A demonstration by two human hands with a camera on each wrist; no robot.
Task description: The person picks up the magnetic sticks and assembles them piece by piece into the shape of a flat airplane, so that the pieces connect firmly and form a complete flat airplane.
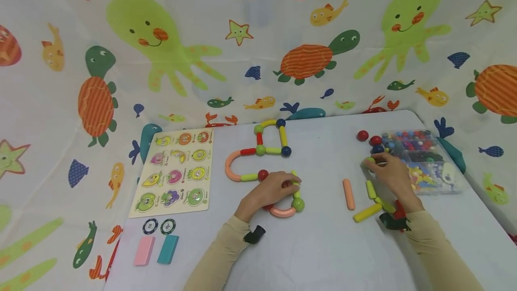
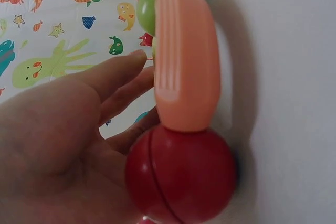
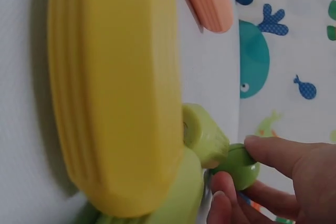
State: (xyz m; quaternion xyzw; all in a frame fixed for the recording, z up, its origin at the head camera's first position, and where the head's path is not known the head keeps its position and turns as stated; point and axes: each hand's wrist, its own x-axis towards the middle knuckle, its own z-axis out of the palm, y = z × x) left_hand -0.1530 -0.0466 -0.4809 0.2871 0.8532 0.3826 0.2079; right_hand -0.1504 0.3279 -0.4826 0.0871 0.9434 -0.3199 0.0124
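My left hand [image 1: 274, 187] reaches over the lower loop of a joined chain of rods and balls, its fingers at a yellow-green rod [image 1: 296, 193]. In the left wrist view its thumb and fingers extend behind an orange curved rod [image 2: 186, 56], which joins a red ball [image 2: 181, 174] and a green ball [image 2: 148, 8]. Part of the loop is hidden under this hand. On the right, my right hand [image 1: 389, 174] pinches a small green ball [image 3: 240, 167] between thumb and fingers. Close to it lie a short light-green rod [image 3: 205, 135] and a thick yellow rod [image 3: 113, 87].
A clear compartment box [image 1: 430, 158] of small parts stands far right, red balls [image 1: 362, 135] beside it. A loose orange rod [image 1: 348, 194] lies between the hands. At left are a fruit puzzle board [image 1: 177, 147], two round chips [image 1: 150, 226], a pink block [image 1: 144, 250] and a teal block [image 1: 168, 249].
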